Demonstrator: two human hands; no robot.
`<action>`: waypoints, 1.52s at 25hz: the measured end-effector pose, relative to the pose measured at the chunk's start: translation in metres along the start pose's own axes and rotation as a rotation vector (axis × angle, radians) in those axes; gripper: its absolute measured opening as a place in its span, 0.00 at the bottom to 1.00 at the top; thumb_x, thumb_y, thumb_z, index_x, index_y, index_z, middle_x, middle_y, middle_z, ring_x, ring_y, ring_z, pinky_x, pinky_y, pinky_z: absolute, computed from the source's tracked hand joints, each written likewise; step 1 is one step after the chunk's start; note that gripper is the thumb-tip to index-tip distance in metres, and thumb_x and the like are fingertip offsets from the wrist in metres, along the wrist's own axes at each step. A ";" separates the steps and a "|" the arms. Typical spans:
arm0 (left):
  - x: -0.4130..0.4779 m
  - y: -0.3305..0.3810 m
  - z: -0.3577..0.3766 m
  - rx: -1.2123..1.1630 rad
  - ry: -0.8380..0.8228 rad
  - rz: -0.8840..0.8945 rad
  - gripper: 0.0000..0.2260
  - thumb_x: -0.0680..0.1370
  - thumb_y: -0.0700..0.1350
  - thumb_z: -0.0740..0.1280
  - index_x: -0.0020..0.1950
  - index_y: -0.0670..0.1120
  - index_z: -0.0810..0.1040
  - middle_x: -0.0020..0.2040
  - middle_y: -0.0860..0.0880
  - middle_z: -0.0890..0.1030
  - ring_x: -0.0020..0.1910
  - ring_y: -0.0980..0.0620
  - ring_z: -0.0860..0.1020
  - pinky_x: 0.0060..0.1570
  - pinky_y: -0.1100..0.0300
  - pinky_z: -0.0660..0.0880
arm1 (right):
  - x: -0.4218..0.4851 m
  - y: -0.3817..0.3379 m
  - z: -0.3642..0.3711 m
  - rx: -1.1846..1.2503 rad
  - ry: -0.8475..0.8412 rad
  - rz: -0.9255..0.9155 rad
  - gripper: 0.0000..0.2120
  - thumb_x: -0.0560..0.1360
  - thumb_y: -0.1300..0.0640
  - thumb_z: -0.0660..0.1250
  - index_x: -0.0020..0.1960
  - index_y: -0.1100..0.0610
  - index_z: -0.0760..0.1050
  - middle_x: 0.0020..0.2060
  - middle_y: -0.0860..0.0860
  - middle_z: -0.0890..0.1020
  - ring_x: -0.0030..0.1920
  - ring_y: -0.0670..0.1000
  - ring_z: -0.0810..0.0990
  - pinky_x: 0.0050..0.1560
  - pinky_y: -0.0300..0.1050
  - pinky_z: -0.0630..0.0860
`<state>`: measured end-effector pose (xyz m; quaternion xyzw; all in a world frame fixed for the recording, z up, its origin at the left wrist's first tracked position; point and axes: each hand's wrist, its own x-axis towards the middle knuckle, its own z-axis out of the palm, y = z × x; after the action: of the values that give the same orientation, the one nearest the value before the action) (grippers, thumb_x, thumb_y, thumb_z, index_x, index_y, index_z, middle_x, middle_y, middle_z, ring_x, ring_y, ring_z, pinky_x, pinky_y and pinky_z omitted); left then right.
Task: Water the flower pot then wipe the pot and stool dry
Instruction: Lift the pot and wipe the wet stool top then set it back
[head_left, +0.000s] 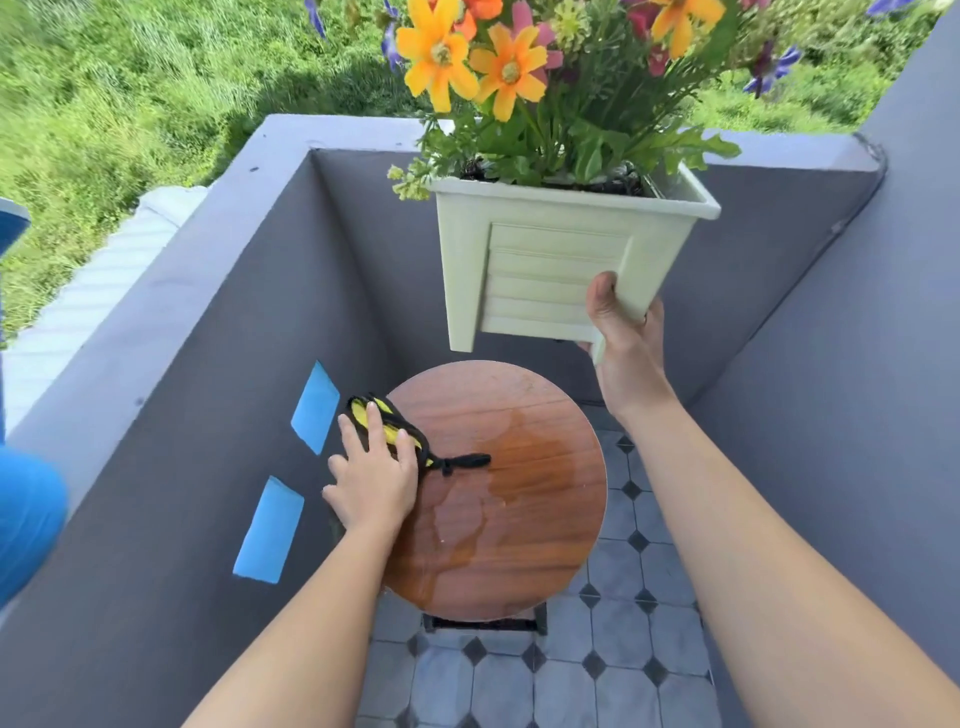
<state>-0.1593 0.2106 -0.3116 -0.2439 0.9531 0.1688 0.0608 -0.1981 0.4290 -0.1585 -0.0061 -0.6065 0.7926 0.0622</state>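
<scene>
A pale green square flower pot (545, 260) full of orange, pink and purple flowers hangs in the air above the stool. My right hand (623, 327) grips its lower right corner and foot. The round brown wooden stool (550, 561) stands below, with a puddle of water spread over the middle of its top. My left hand (371, 478) presses flat on a yellow cloth with black trim (397, 428) at the stool's left edge. A black loop of the cloth lies toward the puddle.
Grey balcony walls (208, 364) close in on the left, back and right, with two blue tape patches (314, 408) on the left wall. A grey tiled floor (623, 675) lies under the stool. A blue object (26, 519) sits at the far left. Grass lies beyond the wall.
</scene>
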 end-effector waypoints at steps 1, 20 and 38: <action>-0.001 -0.007 -0.002 -0.027 0.002 0.009 0.26 0.80 0.59 0.47 0.77 0.57 0.51 0.76 0.43 0.59 0.67 0.38 0.65 0.59 0.41 0.66 | -0.003 -0.001 0.002 -0.004 0.002 -0.005 0.36 0.51 0.30 0.73 0.54 0.43 0.68 0.41 0.30 0.82 0.47 0.31 0.79 0.41 0.30 0.77; -0.104 0.090 -0.016 -0.587 -0.306 0.364 0.11 0.80 0.56 0.57 0.53 0.48 0.65 0.47 0.42 0.80 0.47 0.39 0.77 0.45 0.50 0.73 | 0.002 -0.027 0.006 -0.006 0.028 -0.059 0.32 0.55 0.33 0.73 0.54 0.44 0.69 0.44 0.32 0.83 0.50 0.34 0.80 0.52 0.40 0.76; -0.037 -0.047 0.002 0.122 0.139 0.593 0.29 0.82 0.56 0.43 0.64 0.43 0.78 0.65 0.38 0.76 0.49 0.40 0.70 0.36 0.49 0.78 | 0.024 -0.029 -0.007 0.012 0.110 -0.089 0.38 0.51 0.29 0.73 0.55 0.43 0.68 0.46 0.31 0.81 0.53 0.36 0.79 0.57 0.50 0.76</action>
<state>-0.1041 0.1891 -0.3199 0.0380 0.9929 0.1045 -0.0417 -0.2186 0.4455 -0.1307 -0.0226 -0.5969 0.7913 0.1307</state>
